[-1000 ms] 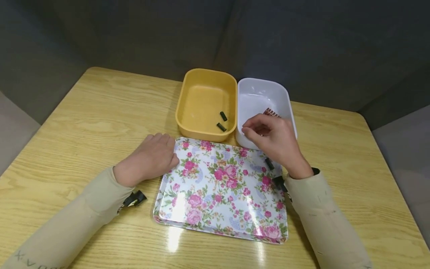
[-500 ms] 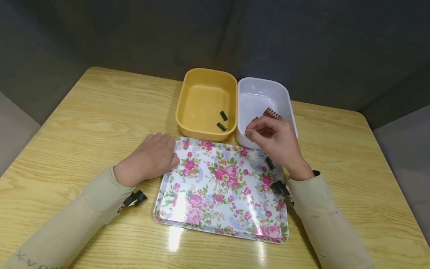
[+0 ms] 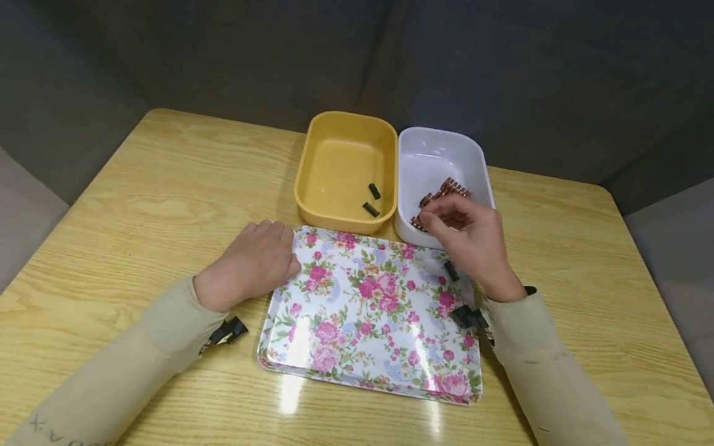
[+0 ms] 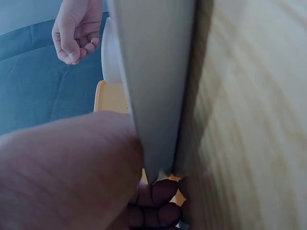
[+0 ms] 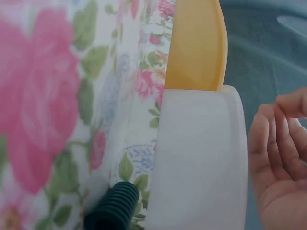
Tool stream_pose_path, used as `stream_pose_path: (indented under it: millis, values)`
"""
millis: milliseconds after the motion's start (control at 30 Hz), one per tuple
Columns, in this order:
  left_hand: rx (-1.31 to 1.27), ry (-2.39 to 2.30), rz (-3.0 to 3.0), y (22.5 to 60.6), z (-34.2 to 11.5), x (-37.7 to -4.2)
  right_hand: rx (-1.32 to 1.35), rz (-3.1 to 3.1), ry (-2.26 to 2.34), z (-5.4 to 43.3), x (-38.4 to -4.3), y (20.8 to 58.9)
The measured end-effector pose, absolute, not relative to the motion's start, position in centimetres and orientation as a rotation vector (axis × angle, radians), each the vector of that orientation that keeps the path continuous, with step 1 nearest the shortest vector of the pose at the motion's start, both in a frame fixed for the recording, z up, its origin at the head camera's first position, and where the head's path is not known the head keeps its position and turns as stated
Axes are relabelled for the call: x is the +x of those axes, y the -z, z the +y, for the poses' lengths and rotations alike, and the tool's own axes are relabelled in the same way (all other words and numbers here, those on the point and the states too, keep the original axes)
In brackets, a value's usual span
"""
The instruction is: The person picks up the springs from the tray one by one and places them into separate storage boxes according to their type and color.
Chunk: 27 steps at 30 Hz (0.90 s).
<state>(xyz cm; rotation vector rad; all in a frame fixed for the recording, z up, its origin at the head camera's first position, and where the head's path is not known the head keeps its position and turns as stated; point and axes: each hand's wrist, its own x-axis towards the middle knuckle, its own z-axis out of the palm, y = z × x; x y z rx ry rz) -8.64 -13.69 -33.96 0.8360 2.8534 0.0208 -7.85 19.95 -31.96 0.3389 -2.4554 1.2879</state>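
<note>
In the head view my left hand (image 3: 251, 266) grips the left edge of a floral tray (image 3: 346, 297). The left wrist view shows its fingertips (image 4: 163, 191) curled at the tray's edge. My right hand (image 3: 468, 238) hovers over the near part of a white bin (image 3: 409, 148), fingers curled and thumb tip meeting the index finger. Nothing shows between them in the right wrist view. Several copper-coloured coil springs (image 3: 452, 188) lie in that bin, some right by the fingertips. One dark green spring (image 3: 451, 271) rests on the tray's right side, below the right hand.
A yellow bin (image 3: 334, 167) stands left of the white one, side by side behind the tray, with two dark green springs (image 3: 370, 209) inside. The wooden table (image 3: 139, 204) ends at a dark partition (image 3: 251, 62) behind the bins.
My right hand has shifted slightly right and toward me over the white bin, uncovering more copper springs by its fingertips. The left hand keeps its place at the tray edge.
</note>
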Motion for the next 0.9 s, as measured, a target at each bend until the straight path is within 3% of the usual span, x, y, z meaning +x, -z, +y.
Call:
stream_pose_path:
  millis: [633, 900]
  values:
    - [0.843, -0.015, 2.857, 34.2, -13.6, -8.7, 0.55, -2.232, -1.243, 20.9, -7.8, 33.7]
    - [0.848, -0.037, 2.859, 34.1, -13.7, -8.7, 0.688, -2.207, -0.946, 21.2, -7.8, 34.0]
